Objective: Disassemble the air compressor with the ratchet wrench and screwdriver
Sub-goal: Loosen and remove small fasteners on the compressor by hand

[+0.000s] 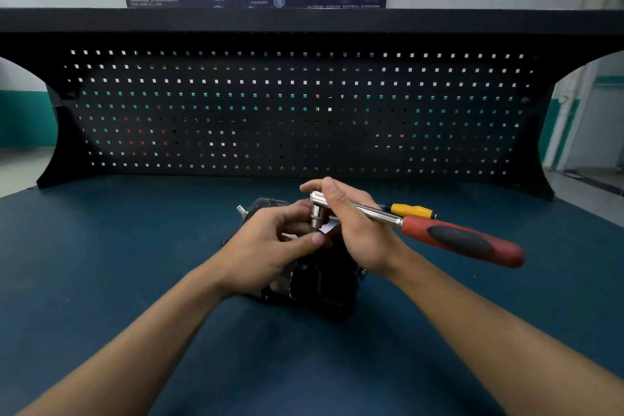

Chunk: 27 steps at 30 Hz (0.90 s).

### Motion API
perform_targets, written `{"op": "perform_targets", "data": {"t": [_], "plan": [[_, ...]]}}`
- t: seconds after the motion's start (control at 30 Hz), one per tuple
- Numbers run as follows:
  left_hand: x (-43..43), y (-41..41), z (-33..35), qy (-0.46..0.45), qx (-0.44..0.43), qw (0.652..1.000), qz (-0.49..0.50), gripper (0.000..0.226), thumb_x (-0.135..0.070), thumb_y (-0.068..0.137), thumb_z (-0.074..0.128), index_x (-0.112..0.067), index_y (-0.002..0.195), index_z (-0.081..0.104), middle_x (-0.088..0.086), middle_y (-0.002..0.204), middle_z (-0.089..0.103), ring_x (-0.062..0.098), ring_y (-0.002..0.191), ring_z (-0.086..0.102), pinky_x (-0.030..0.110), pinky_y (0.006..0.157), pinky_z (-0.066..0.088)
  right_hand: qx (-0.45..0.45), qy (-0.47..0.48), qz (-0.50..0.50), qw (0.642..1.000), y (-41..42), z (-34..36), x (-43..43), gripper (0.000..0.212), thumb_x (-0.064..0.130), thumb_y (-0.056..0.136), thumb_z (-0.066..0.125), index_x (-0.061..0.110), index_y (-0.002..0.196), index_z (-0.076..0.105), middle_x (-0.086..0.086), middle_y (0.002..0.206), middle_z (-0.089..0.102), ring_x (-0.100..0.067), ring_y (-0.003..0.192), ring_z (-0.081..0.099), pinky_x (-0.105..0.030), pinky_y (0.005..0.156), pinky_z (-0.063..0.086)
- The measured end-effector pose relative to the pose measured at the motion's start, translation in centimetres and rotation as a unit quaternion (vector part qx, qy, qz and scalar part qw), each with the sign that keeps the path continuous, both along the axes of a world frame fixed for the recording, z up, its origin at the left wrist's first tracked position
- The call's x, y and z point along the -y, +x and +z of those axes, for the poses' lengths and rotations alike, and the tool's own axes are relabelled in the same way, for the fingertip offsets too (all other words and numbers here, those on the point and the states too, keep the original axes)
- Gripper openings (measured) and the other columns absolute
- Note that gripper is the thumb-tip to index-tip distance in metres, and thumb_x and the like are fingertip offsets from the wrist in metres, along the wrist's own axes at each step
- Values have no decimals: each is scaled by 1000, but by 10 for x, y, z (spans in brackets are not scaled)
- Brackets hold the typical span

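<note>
I see ratchet wrench (381,216) above air compressor (320,290), mid-bench. Long axis: head left, red grip lower-right, socket (316,218) pointing down. Right hand (354,230) grips shaft by head; left hand (270,246) pinches socket tip. Compressor mostly hidden.

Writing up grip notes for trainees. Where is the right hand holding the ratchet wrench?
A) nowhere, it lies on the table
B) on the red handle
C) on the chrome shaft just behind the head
C: the right hand wraps the shaft of the ratchet wrench by its head; the red handle juts free, while the left hand pinches the socket.
</note>
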<state>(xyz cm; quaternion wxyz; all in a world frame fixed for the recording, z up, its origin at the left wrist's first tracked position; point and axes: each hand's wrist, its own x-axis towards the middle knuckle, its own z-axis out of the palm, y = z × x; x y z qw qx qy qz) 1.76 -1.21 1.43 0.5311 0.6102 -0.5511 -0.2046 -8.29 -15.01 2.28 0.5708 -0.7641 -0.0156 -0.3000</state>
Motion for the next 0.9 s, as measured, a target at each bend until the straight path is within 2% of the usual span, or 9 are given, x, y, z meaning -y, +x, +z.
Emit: {"op": "perform_targets", "data": {"t": [0.1,0.23,0.37,0.47,0.57,0.67,0.77,0.83,0.9], "plan": [[-5,6,2,20,40,999,7,27,-1,95,64,-17,116,69,-1,107,77,6,115,65,19,95,50,-17,17,8,1000,2,-1,2,40,55,97,40,32,104,72,-8,108,75,-25,108,70,-50,97,55],[-3,0,2,-1,52,995,80,22,-2,88,73,-18,102,73,-8,93,78,-11,103,63,11,85,50,-8,55,27,998,2,3,0,40,54,96,41,30,102,73,-3,101,77,-17,90,74,-29,64,58],[-1,-5,2,-15,78,989,125,25,-3,82,79,-17,103,73,-6,83,78,-6,96,67,18,90,49,5,49,52,997,-2,10,-1,45,53,95,44,18,106,71,-1,95,76,-11,82,73,-23,56,54],[0,-10,6,-51,91,981,161,29,-8,78,84,-29,94,71,-8,75,76,-8,74,67,10,70,46,28,24,25,999,-3,17,3,47,53,93,41,18,104,70,-6,95,77,-17,81,71,-28,61,54],[-3,-9,12,-87,93,973,192,23,-15,74,88,-27,87,74,-6,72,75,5,60,67,17,61,51,64,70,3,995,-3,26,10,49,55,96,39,17,103,69,-12,92,77,-24,75,71,-31,60,52],[-6,-6,13,-109,74,971,201,19,-15,72,88,-22,84,74,-1,73,75,20,65,71,28,63,58,79,125,-37,988,-6,31,26,48,50,105,33,16,105,68,-12,89,76,-22,69,70,-30,57,47],[-3,-6,10,-115,67,969,208,12,-15,77,85,-21,81,75,1,73,74,18,64,69,28,62,58,101,204,-59,972,-9,32,46,50,49,107,32,15,102,68,-11,83,74,-18,62,66,-26,52,45],[0,-6,7,-99,112,967,205,7,-19,87,77,-25,83,74,-2,76,73,18,68,68,29,65,57,109,241,-88,960,-9,26,61,49,48,106,32,15,97,68,-11,78,72,-19,59,62,-25,49,42],[4,-8,6,-87,178,960,198,14,-22,95,66,-30,85,73,-11,82,71,9,73,65,20,67,52,101,256,-138,951,-7,13,77,48,45,107,33,15,94,68,-12,73,71,-20,57,58,-26,50,37]]}}
